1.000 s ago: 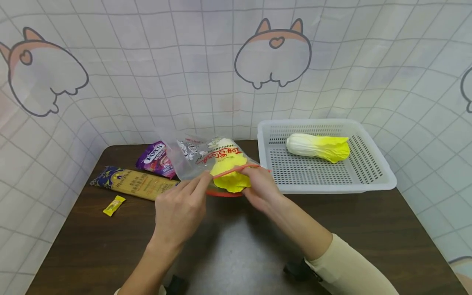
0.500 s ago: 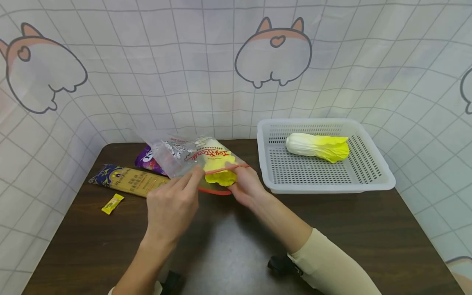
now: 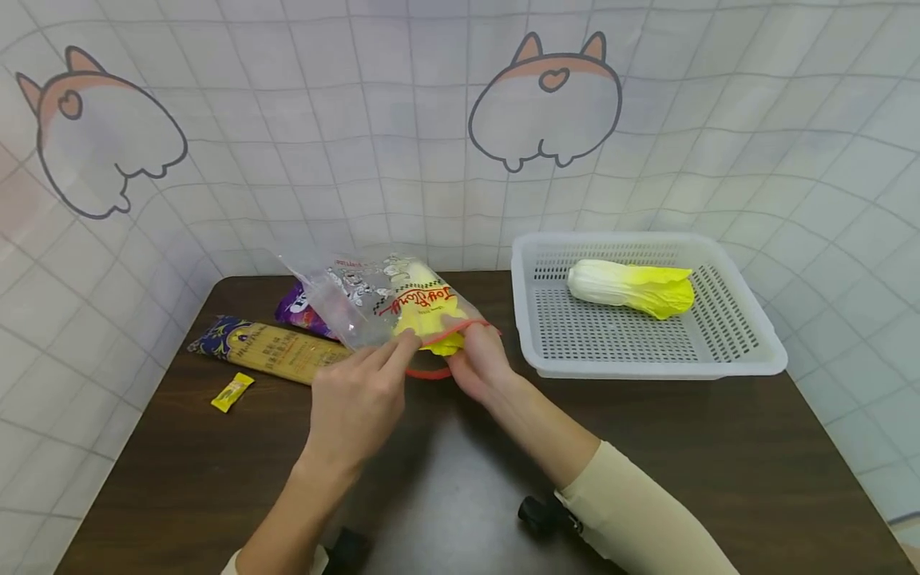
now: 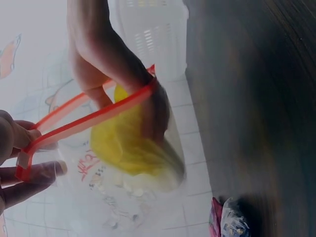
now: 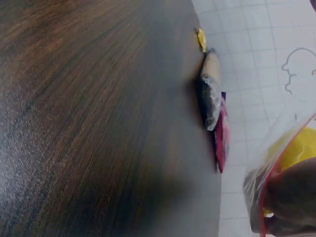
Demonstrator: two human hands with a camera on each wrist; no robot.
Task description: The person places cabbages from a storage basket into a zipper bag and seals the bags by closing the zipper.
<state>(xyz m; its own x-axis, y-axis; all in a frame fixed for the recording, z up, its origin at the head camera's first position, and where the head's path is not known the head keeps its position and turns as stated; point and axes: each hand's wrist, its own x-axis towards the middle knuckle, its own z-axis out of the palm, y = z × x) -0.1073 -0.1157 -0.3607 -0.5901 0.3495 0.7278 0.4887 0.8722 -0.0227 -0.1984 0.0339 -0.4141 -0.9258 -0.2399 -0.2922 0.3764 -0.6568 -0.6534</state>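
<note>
A clear zip bag (image 3: 366, 299) with a red seal strip and printed cartoon figures and red lettering is held tilted just above the worktop, mouth towards the person and open. Inside it lies a toy napa cabbage (image 3: 424, 307), white at the stalk end and yellow at the leafy end by the mouth.
</note>
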